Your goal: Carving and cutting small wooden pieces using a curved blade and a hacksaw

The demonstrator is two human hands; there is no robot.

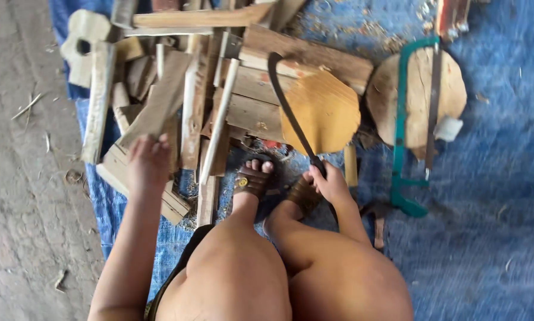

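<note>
Hands at a heap of rough wood scraps

Left hand clamps a flat weathered plank at ten o'clock; right hand grips the curved dark blade, which arcs toward twelve over a smooth rounded wooden block.

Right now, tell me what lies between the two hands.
In the head view, the person's sandalled feet and thin wood strips lie between the left hand and right hand.

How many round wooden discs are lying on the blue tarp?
2: an orange-brown disc beside the scrap-wood pile, under the curved blade held by the right hand; a paler disc under the green bow saw. Others may be buried.
</note>
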